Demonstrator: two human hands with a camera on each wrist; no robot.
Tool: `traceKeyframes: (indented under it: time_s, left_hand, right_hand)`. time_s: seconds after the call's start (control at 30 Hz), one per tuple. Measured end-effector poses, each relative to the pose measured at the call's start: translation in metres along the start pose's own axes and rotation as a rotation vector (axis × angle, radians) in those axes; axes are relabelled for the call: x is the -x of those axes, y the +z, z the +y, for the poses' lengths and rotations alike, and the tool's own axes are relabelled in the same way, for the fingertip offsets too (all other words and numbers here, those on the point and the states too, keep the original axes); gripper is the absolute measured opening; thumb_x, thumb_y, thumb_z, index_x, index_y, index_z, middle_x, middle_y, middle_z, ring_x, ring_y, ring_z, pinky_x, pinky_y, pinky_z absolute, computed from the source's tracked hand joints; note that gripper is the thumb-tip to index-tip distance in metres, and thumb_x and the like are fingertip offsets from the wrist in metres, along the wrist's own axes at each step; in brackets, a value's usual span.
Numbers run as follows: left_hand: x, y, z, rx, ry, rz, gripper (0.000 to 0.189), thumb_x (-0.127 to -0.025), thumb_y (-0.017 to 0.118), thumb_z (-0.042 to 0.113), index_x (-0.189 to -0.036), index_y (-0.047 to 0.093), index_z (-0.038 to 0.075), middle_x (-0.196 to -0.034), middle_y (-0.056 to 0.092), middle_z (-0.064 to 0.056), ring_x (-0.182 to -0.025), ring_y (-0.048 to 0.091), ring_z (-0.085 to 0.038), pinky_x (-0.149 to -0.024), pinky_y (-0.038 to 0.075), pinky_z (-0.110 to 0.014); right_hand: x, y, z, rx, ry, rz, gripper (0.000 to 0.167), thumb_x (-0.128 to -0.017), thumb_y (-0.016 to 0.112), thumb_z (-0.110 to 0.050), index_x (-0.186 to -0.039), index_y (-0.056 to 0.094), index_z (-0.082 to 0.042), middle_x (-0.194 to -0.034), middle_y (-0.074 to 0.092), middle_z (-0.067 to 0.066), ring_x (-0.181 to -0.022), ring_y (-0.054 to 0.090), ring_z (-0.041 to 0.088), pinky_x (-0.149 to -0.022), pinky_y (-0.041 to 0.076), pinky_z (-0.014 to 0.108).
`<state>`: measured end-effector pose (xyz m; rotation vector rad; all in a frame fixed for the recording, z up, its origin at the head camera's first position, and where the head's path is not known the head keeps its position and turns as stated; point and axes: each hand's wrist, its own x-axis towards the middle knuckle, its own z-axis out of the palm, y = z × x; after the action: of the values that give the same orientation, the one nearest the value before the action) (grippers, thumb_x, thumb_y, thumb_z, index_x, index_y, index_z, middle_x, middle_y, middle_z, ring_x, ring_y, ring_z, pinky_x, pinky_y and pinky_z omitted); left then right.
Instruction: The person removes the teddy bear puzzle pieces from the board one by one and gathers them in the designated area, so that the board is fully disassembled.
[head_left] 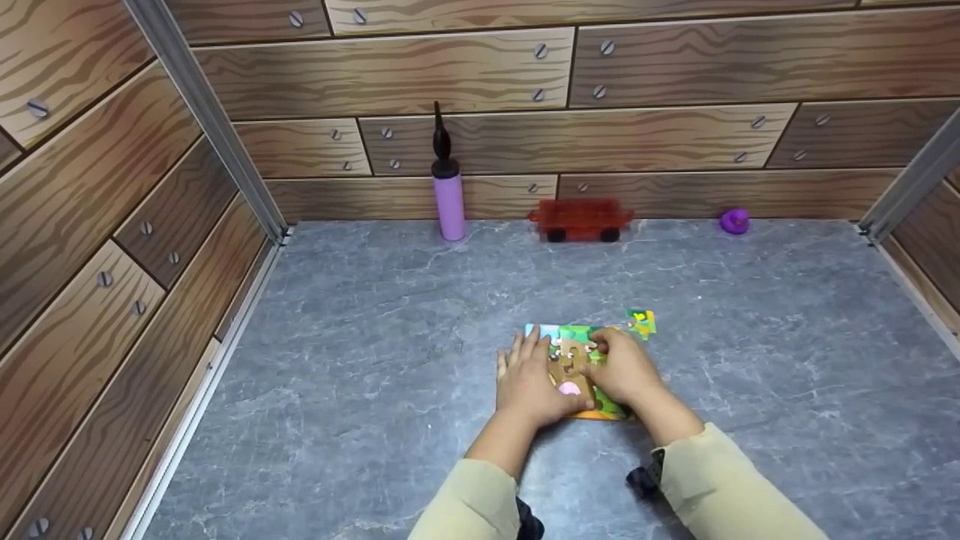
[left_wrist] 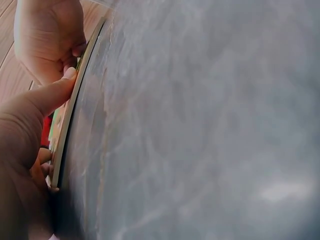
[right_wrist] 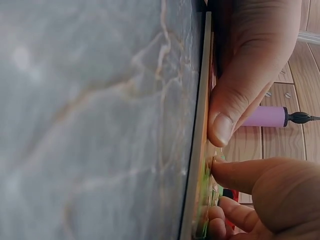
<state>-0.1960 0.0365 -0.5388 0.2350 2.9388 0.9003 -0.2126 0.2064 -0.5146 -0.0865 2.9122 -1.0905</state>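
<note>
A jigsaw puzzle (head_left: pixel 570 352) with a brown animal on a green background lies flat on the table. My left hand (head_left: pixel 529 382) rests over its left side with fingers spread and straight, the thumb along the near edge. On the right part, my right hand (head_left: pixel 626 367) bends its thumb and fingers around a puzzle piece (head_left: pixel 598 358), mostly hidden under them, at the puzzle's surface. In the right wrist view, the right thumb (right_wrist: pixel 235 172) touches the puzzle's face beside the left thumb (right_wrist: pixel 227 117). A loose puzzle piece (head_left: pixel 642 322), green and yellow, lies at the far right corner.
Along the back wall stand a purple hand pump (head_left: pixel 450 202) with a black nozzle, a red toy wagon (head_left: pixel 583 219) and a small purple rubber duck (head_left: pixel 735 220). Wood-patterned panels (head_left: pixel 465 71) with metal corner strips enclose the grey marbled table (head_left: pixel 360 360).
</note>
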Motion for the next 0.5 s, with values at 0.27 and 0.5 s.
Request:
traceKeyframes:
  time_s: [0.27,0.5]
  left_hand:
    - [0.0013,0.0008,-0.0008,-0.002,0.004,0.009,0.123,-0.063,0.09,0.072,-0.161,0.045,0.012,-0.173,0.031,-0.004,-0.162,0.017,-0.028,-0.129,0.01,-0.057]
    - [0.0002,0.0016,-0.0008,-0.011,0.001,0.006,0.124,-0.063,0.09,0.072,-0.162,0.044,0.014,-0.173,0.03,-0.003,-0.162,0.017,-0.028,-0.13,0.009,-0.057]
  right_hand:
    - [-0.0008,-0.0013,0.0028,-0.068,-0.021,0.049,0.048,-0.083,0.085,-0.005,-0.124,0.067,0.011,-0.111,0.072,0.023,-0.106,0.068,0.041,-0.098,0.053,0.056]
    - [-0.006,0.0004,0.0075,-0.122,-0.008,0.108,0.023,-0.091,0.071,0.006,-0.114,0.072,0.007,-0.097,0.072,0.016,-0.091,0.069,0.031,-0.085,0.057,0.045]
